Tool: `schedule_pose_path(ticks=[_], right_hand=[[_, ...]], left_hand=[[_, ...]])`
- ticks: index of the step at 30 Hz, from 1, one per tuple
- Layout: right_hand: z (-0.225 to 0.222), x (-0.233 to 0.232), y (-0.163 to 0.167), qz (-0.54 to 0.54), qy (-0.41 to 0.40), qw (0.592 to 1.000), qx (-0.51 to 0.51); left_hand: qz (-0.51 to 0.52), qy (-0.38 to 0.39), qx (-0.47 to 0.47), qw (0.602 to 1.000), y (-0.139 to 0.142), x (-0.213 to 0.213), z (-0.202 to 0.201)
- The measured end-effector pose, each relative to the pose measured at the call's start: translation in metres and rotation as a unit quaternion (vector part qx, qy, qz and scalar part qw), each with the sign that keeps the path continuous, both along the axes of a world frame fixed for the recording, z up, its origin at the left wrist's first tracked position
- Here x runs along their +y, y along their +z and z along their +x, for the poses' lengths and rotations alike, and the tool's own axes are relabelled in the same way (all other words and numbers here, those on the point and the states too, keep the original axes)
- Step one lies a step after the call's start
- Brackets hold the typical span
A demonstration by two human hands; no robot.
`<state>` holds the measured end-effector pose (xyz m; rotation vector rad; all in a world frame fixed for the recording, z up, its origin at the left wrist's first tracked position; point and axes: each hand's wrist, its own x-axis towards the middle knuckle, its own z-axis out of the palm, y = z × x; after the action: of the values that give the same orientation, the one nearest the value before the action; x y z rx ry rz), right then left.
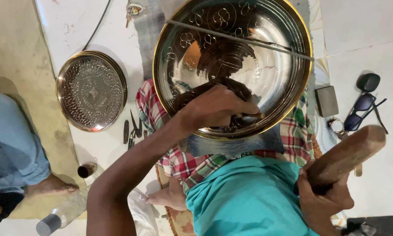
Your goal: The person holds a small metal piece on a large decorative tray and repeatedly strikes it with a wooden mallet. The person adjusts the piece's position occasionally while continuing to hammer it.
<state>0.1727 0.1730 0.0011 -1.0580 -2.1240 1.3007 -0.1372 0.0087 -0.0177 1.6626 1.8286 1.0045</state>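
A large shiny metal bowl-shaped plate (pixel 275 70) with a gold rim and engraved club-like motifs rests on my lap over a checked cloth (pixel 183 161). My left hand (pixel 216 107) is closed on a small chisel-like tool (pixel 251 117) pressed against the plate's inner surface. My right hand (pixel 323 199) grips a thick wooden mallet (pixel 349 153), raised to the right of the plate. A thin metal rod (pixel 240 39) lies across the plate.
A smaller engraved round tray (pixel 91 89) lies on the floor to the left, with several small hand tools (pixel 133 129) beside it. Another person's leg and foot (pixel 26 166) are at far left. Sunglasses (pixel 362 107), a small block (pixel 326 100), a bottle (pixel 63 214) lie around.
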Motion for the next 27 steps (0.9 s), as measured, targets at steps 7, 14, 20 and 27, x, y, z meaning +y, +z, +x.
schedule_pose_path(ticks=[7, 14, 20, 27], right_hand=[[0.009, 0.019, -0.038, 0.175, 0.159, 0.971, -0.024], [0.014, 0.024, -0.065, 0.059, 0.112, 0.990, -0.053], [-0.014, 0.053, -0.073, -0.013, 0.108, 0.993, -0.045], [-0.129, 0.087, -0.041, -0.071, 0.103, 0.986, 0.109]], left_hand=[[0.040, -0.049, 0.099, 0.993, 0.004, 0.016, -0.004], [0.212, 0.325, -0.091, 0.917, 0.012, -0.004, 0.017], [0.434, 0.479, -0.150, 0.748, -0.002, -0.052, 0.071], [0.536, 0.574, -0.297, 0.544, -0.027, -0.051, 0.087]])
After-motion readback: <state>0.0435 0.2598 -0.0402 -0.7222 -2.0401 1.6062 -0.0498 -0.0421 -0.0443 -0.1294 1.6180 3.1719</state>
